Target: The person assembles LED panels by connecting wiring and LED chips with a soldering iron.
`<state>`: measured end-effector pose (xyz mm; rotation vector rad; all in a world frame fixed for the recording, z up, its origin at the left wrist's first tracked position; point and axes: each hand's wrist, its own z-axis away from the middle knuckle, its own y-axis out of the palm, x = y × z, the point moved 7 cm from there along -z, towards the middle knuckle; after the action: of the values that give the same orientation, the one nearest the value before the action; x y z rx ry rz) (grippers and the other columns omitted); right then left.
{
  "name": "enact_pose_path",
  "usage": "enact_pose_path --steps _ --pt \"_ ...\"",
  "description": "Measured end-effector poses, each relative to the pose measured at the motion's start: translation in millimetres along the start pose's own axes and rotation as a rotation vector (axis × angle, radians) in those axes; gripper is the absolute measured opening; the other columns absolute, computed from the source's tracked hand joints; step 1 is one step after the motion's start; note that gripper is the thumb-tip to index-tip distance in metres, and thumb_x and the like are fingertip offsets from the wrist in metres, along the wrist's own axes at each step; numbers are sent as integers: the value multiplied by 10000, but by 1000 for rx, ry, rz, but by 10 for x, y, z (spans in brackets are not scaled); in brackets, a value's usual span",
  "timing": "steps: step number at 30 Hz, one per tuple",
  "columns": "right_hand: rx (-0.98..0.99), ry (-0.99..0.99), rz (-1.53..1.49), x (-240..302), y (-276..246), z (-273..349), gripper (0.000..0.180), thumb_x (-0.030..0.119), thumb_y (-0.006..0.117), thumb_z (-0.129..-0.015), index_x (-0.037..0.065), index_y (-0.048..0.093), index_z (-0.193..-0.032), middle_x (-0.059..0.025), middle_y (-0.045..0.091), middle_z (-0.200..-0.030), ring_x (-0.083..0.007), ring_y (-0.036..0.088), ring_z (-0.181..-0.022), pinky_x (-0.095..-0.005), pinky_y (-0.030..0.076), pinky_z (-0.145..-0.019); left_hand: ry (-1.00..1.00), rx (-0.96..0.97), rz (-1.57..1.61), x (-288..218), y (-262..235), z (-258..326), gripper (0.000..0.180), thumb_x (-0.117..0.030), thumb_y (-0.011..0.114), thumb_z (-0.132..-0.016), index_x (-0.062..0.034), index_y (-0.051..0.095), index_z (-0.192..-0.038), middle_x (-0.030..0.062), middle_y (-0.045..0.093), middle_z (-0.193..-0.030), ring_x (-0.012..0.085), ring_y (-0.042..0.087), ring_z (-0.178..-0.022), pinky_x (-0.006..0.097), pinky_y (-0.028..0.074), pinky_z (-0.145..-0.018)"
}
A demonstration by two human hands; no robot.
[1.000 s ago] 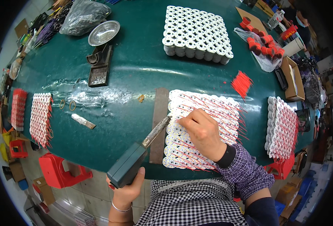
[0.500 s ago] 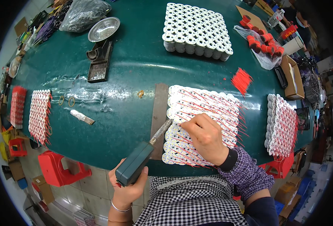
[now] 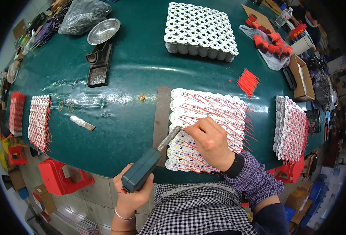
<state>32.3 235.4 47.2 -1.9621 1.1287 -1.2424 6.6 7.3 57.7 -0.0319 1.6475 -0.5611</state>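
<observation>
My left hand [image 3: 130,192] grips the dark green handle of a soldering iron [image 3: 149,162], whose metal tip reaches the left part of a flat sheet of round white boards with red wires [image 3: 212,113] lying on the green table [image 3: 134,70]. My right hand [image 3: 210,141] rests on that sheet, its thumb and forefinger pinching a thin red wire right at the iron's tip. A flat brown strip [image 3: 161,115] lies along the sheet's left edge.
A block of white spools [image 3: 199,30] stands at the back. Stacks of wired boards lie at right [image 3: 292,129] and left [image 3: 39,121]. A metal bowl [image 3: 103,31], an iron stand [image 3: 98,66], loose red wires [image 3: 248,81], and a bag of red reels [image 3: 273,43] surround them.
The iron's handle has swung slightly right and its tip has moved along the sheet's left part. My right hand shifted a little with it, still pinching wire.
</observation>
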Motion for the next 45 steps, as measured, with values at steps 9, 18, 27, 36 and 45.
enact_pose_path --steps 9,18,27,36,45 --pt "0 -8 15 12 2 -12 212 -13 639 -737 27 691 -938 -64 547 -807 -223 569 -757 -345 482 -634 -129 -178 150 316 -129 341 258 23 774 -766 40 721 -1017 120 730 -970 186 696 -793 289 553 -711" --pt "-53 -17 -21 117 -66 -48 181 -34 679 -710 37 679 -877 -57 568 -794 -221 581 -740 -346 478 -622 19 -133 -70 195 -164 300 202 15 781 -743 37 727 -937 131 730 -918 199 701 -722 274 539 -652" --pt "-52 -31 -17 97 28 -2 158 -43 680 -713 32 671 -851 -59 559 -779 -220 579 -727 -348 476 -605 -34 -112 38 240 -129 284 179 28 782 -725 31 719 -892 103 708 -806 158 654 -617 257 497 -547" --pt "-46 -26 -5 103 36 -8 152 -34 669 -717 35 662 -852 -61 554 -783 -223 570 -729 -355 473 -621 19 -97 18 221 -105 258 188 40 770 -723 43 711 -901 101 700 -810 150 651 -626 259 504 -562" --pt "-28 -26 16 112 55 -22 141 -31 655 -712 33 654 -838 -68 528 -784 -229 560 -724 -357 470 -633 15 -49 40 207 -70 216 172 47 747 -731 57 700 -896 94 682 -796 135 628 -613 253 478 -546"
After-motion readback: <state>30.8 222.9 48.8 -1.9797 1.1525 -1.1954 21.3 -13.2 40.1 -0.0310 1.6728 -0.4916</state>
